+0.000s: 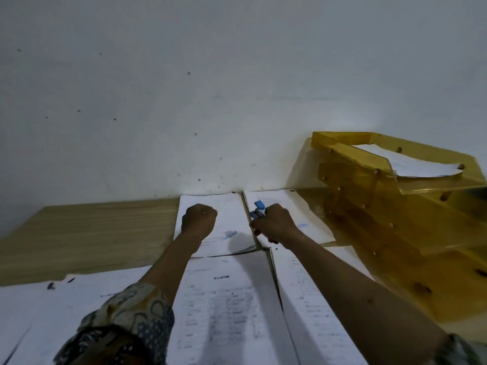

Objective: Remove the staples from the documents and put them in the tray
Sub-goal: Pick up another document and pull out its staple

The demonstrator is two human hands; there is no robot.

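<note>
We are mid-removal: our right grip (274, 223) clasps the blue remover (258, 208), its nose near the left edge of the right document (297, 206). Our left grip (199, 218), clenched on nothing we can see, pins the neighbouring document (226, 206) just left of it. Next, we judge, bite under the staple, lever it out, then carry the sheets rightward to the tray (369, 177). A wall stands close ahead; bare worktop (92, 227) opens leftward.

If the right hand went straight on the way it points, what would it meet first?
Probably the wall. The right hand, gripping the blue staple remover, points away across the top of the far document, with nothing standing between; depth is unclear.
</note>
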